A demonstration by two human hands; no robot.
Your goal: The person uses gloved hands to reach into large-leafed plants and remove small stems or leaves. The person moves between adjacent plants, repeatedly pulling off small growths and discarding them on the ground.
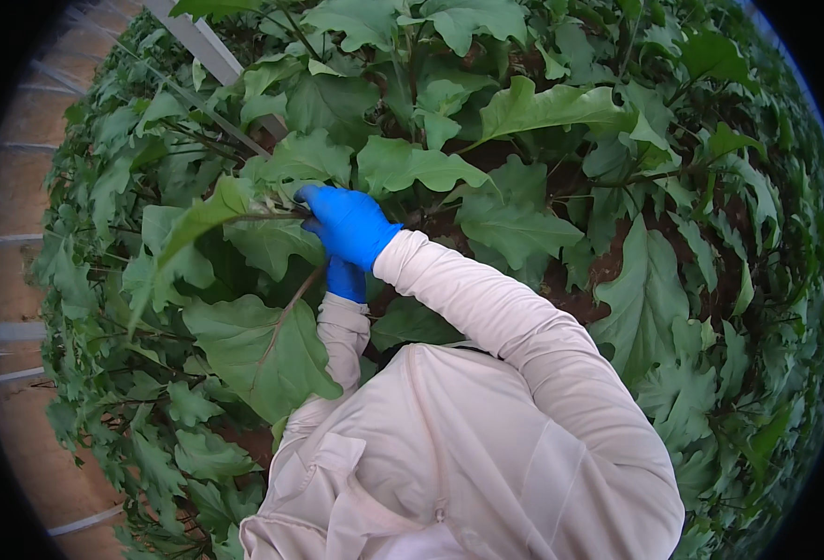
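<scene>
My right hand [351,222], in a blue glove, is closed around a leafy eggplant stem [270,213], with its thumb and fingers pointing left. Broad lobed leaves spread from that stem, one bright leaf [205,217] curling down to the left. Below it, my left hand [346,280] wears a blue glove too; only its wrist end shows, and its fingers are hidden behind the right hand and foliage. A large leaf [265,353] with a purplish midrib hangs in front of my left forearm.
A pale post [205,47] slants through the plants at upper left, with a thin line [209,112] beside it. Dense eggplant foliage [643,294] surrounds me, brown soil showing in gaps. Tan ground [20,280] crossed by pale strips lies at far left.
</scene>
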